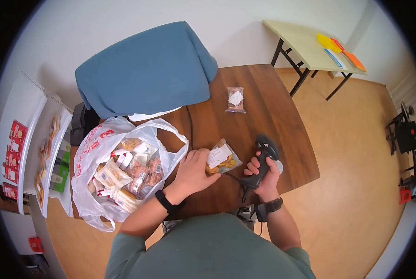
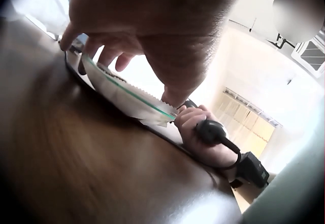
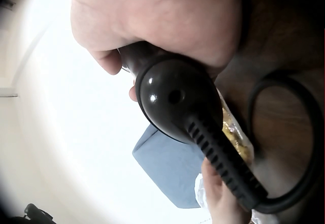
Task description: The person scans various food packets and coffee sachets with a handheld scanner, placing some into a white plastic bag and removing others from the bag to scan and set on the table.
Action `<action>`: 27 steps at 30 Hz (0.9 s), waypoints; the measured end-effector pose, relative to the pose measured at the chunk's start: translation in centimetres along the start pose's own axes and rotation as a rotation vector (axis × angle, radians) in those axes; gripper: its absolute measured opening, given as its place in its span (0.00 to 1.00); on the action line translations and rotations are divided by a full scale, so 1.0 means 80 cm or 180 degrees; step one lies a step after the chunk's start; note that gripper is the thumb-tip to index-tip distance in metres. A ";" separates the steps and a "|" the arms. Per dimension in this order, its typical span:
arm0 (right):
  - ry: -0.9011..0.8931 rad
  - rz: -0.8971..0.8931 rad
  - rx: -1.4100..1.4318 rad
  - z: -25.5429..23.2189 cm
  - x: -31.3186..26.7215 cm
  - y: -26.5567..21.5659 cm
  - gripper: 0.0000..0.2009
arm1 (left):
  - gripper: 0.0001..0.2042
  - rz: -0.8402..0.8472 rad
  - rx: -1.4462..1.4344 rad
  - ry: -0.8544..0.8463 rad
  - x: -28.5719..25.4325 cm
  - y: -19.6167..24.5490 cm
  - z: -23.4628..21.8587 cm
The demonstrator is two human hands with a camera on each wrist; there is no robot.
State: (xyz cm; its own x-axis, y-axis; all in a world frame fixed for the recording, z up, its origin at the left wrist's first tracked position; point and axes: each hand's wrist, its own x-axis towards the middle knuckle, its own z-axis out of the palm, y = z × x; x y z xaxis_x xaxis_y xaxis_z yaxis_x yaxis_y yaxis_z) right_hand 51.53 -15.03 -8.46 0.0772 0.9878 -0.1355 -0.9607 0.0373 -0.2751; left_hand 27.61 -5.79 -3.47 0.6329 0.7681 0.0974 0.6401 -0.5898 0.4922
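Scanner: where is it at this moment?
In the head view, the scanner is right of centre, gripped in the right hand, with the snack packet just to its left.

We saw a blue cloth draped over something bulky near the white wall. To our right, colourful papers lay on a pale table; to our left, white shelves held red packets.

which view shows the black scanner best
The head view: the black scanner shows end to end in the right hand. The left wrist view shows mainly its handle end and cord; the right wrist, those close up.
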 end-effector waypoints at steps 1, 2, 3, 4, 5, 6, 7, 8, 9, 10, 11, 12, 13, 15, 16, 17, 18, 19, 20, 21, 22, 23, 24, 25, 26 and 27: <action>0.0007 -0.0002 -0.0009 0.000 0.000 0.000 0.14 | 0.41 0.0050 0.0127 -0.0007 0.001 0.000 0.005; 0.0000 0.0004 -0.0019 0.001 0.001 0.000 0.14 | 0.41 0.0046 0.0124 0.0007 0.002 0.001 0.007; -0.0011 0.0007 -0.0023 0.002 0.001 -0.001 0.14 | 0.41 -0.0122 0.0031 -0.0166 0.005 0.003 0.007; -0.0016 0.0009 -0.0027 0.002 0.000 -0.001 0.14 | 0.42 -0.0291 -0.0066 -0.0343 0.006 0.004 0.007; -0.0014 0.0013 -0.0040 0.003 -0.002 -0.001 0.14 | 0.42 -0.0292 -0.0077 -0.0336 0.007 0.003 0.008; 0.0003 0.0042 -0.0110 0.004 -0.003 0.000 0.15 | 0.41 -0.0315 -0.0081 -0.0303 0.008 0.003 0.008; 0.0010 0.0071 -0.0181 0.006 -0.003 0.000 0.15 | 0.41 -0.0337 -0.0081 -0.0263 0.009 0.002 0.007; -0.0011 0.0076 -0.0198 0.008 -0.006 -0.001 0.15 | 0.41 -0.0337 -0.0083 -0.0235 0.008 0.002 0.005; 0.0053 0.0335 -0.0530 0.011 -0.012 -0.001 0.16 | 0.40 -0.0320 -0.0042 -0.0174 0.008 0.002 0.001; 0.0118 0.0600 -0.0861 0.019 -0.018 -0.001 0.16 | 0.39 -0.0314 0.0001 -0.0114 0.006 0.001 -0.003; 0.0138 0.0774 -0.1221 0.030 -0.027 -0.001 0.15 | 0.39 -0.0332 0.0004 -0.0092 0.005 0.001 -0.006; 0.0133 0.0789 -0.1222 0.041 -0.035 0.000 0.15 | 0.38 -0.0223 0.0091 0.0061 0.004 0.001 -0.009; 0.0102 0.1064 -0.1622 0.052 -0.042 0.002 0.13 | 0.38 -0.0106 0.0177 0.0205 0.003 0.002 -0.011; 0.0050 0.1405 -0.2262 0.079 -0.053 0.007 0.10 | 0.37 -0.0092 0.0159 0.0217 0.003 0.001 -0.017; 0.0047 0.1403 -0.2277 0.085 -0.055 0.012 0.10 | 0.37 -0.0073 0.0140 0.0239 0.003 0.001 -0.020; 0.0043 0.1352 -0.2442 0.089 -0.056 0.017 0.10 | 0.37 -0.0073 0.0132 0.0260 0.002 0.002 -0.022; 0.0032 0.1302 -0.2608 0.094 -0.055 0.021 0.09 | 0.37 -0.0069 0.0099 0.0242 0.000 0.002 -0.024; 0.0048 0.1254 -0.2595 0.102 -0.056 0.023 0.09 | 0.37 -0.0071 0.0067 0.0222 -0.002 0.002 -0.027; 0.0033 0.1271 -0.2612 0.102 -0.055 0.025 0.09 | 0.37 -0.0089 0.0063 0.0243 -0.007 0.003 -0.031; -0.0130 0.1065 -0.2560 0.099 -0.055 0.027 0.11 | 0.37 -0.0088 -0.0140 0.0143 -0.012 0.005 -0.037; -0.0293 0.0866 -0.2500 0.097 -0.055 0.028 0.13 | 0.36 -0.0092 -0.0342 0.0042 -0.019 0.006 -0.043; -0.0314 0.0902 -0.2506 0.100 -0.057 0.028 0.13 | 0.34 -0.0124 -0.0685 -0.0135 -0.028 0.004 -0.048; -0.0426 0.0697 -0.2411 0.104 -0.060 0.026 0.14 | 0.34 -0.0165 -0.0682 -0.0111 -0.038 0.002 -0.056; -0.0540 0.0491 -0.2307 0.106 -0.061 0.024 0.16 | 0.31 -0.0145 -0.1021 -0.0551 -0.047 0.000 -0.067; -0.0573 0.0384 -0.2278 0.102 -0.061 0.023 0.19 | 0.29 -0.0123 -0.1359 -0.0987 -0.056 -0.001 -0.079; -0.0601 0.0331 -0.2180 0.103 -0.061 0.021 0.20 | 0.25 -0.0469 -0.1543 -0.1255 -0.066 0.003 -0.099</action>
State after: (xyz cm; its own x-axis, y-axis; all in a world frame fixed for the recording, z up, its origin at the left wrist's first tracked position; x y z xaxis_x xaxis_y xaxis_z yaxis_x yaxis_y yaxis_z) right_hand 47.37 -18.52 -0.39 -0.1125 0.9927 -0.0434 -0.5728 -0.1005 -0.8135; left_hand 21.00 -8.02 3.01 0.7251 0.6287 -0.2811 0.5214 -0.2345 0.8205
